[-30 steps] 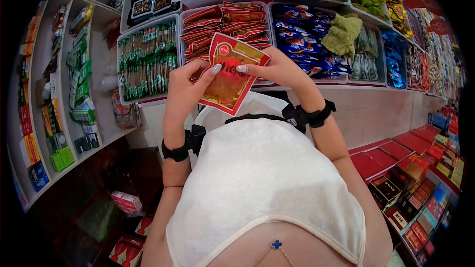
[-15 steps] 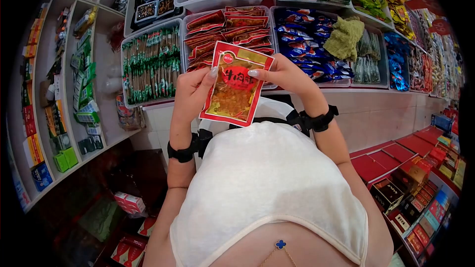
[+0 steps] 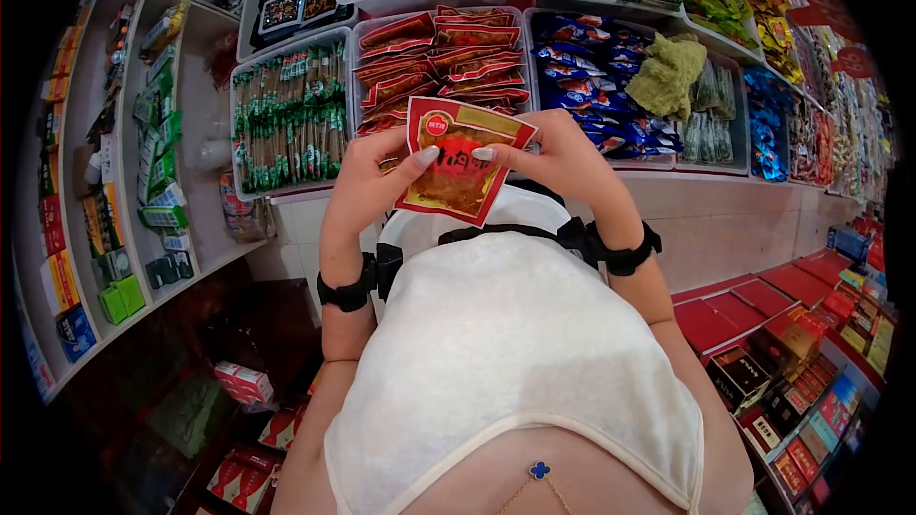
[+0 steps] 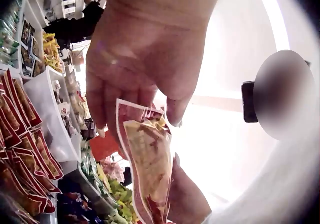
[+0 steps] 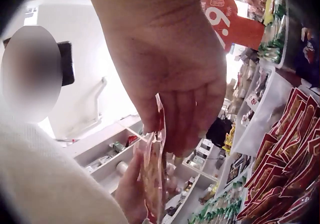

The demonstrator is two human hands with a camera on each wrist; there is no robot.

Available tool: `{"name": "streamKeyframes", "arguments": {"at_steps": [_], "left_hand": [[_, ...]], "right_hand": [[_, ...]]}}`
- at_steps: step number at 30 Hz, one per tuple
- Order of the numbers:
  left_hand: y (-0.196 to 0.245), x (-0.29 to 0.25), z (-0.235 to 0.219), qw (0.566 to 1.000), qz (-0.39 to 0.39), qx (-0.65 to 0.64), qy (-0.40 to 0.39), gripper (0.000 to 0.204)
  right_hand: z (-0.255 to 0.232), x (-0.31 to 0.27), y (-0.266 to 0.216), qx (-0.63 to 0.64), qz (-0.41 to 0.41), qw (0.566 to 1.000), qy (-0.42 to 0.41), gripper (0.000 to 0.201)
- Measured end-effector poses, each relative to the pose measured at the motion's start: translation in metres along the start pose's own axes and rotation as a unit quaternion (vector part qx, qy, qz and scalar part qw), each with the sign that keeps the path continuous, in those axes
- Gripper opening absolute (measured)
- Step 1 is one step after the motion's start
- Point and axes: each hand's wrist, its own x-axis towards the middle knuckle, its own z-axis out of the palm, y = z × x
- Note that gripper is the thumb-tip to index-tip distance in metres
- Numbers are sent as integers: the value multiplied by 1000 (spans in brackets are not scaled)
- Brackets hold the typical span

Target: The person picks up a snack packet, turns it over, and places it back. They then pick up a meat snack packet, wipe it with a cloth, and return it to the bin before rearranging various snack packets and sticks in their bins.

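Evenly matched pinches serve best here: left hand (image 3: pixel 364 181) and right hand (image 3: pixel 574 164) each grip a side of the red-bordered snack packet (image 3: pixel 456 183), thumbs on its printed front. Light, level tension should keep the film flat without crumpling it. The packet is between the stacked snack packets (image 3: pixel 396 65) and the white top (image 3: pixel 515 324), front toward the wearer, long axis running away from the body, near end slanting left.

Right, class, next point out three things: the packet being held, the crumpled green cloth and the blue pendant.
Packet (image 3: pixel 460 172), head view: middle of its printed front.
Cloth (image 3: pixel 667 76), head view: middle of its crumpled top.
Pendant (image 3: pixel 540 470), head view: middle of its front.
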Motion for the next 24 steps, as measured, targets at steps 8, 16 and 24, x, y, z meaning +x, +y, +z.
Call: {"name": "streamKeyframes", "arguments": {"at_steps": [8,16,24], "left_hand": [[-1,4,8,998,41,22,-38,32],[-2,2,10,999,-8,-6,-50,29],[-3,0,10,998,-14,-12,-59,31]], "right_hand": [[3,-2,0,-33,-81,996,15,33],[8,-4,-7,-23,-54,998,15,29],[11,-7,-10,-71,-70,995,22,23]]}}
